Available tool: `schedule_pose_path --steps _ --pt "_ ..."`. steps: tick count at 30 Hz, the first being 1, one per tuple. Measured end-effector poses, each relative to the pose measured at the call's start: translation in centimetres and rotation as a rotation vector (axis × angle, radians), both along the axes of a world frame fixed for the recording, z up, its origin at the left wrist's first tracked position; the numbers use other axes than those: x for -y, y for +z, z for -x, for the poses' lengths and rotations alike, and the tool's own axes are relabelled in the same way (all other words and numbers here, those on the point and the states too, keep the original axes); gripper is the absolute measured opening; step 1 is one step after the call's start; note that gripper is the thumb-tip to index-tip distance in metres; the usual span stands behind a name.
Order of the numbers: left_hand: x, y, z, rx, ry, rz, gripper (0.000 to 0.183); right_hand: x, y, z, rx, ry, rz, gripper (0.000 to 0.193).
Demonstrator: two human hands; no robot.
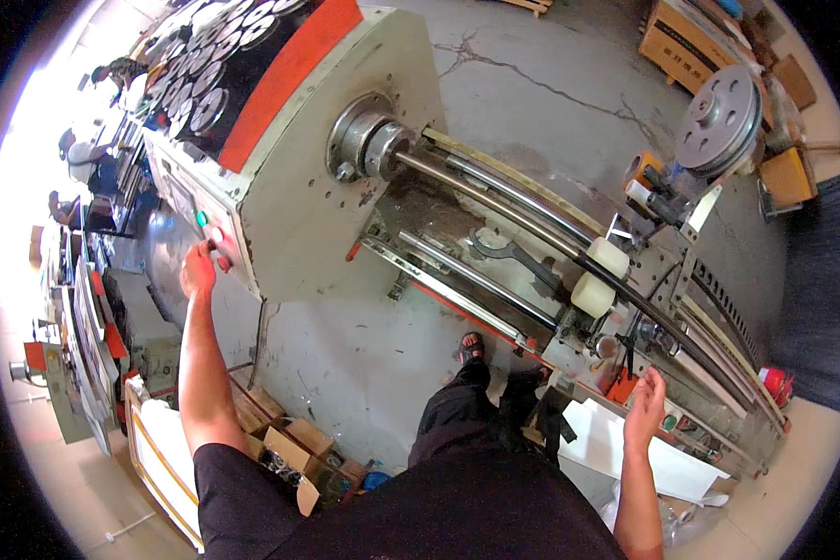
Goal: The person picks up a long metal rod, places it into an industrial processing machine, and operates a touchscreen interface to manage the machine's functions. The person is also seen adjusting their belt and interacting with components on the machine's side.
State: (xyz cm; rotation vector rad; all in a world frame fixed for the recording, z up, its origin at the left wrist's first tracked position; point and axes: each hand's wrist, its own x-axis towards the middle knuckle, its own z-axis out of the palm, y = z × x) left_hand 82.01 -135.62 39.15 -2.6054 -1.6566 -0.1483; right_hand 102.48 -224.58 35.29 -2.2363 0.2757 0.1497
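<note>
My left hand (196,269) reaches to the control panel (185,201) on the side of a pale machine housing (317,215). Its fingers are bunched against the panel between a green button (203,218) and a red button (224,265); what they grip is hidden. My right hand (644,411) is raised with fingers apart and slightly curled, holding nothing, close to the machine's right end. From the round chuck (369,140) a long metal shaft (495,198) runs to the right, through white rollers (599,278). A grey hook-shaped wrench (518,254) lies on the machine bed beneath it.
Many metal discs (205,79) cover the housing's top. A large grey pulley wheel (719,117) stands at the far right, by cardboard boxes (677,42). Open cartons (294,448) sit at lower left. A white sheet (616,453) leans below the rails. Several people work at far left.
</note>
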Motion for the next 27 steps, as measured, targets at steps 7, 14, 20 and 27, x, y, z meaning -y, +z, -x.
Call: schedule_pose_path --steps 7,14,20,27 --pt "4.6 -1.9 -2.2 0.699 0.372 0.017 0.061 -4.4 2.5 1.4 0.075 0.082 -0.05 0.034" --pt "40.2 -6.4 -14.1 1.141 -0.217 0.625 0.035 -8.1 3.8 -2.4 0.409 0.603 0.128 0.027" --pt "57.9 -6.8 -30.6 1.034 0.014 1.525 0.067 -10.3 1.0 -9.1 0.449 1.038 0.207 0.027" --pt "62.7 -11.3 -36.9 1.157 0.229 1.204 0.054 -8.6 -4.7 -9.9 0.437 1.13 0.09 0.02"
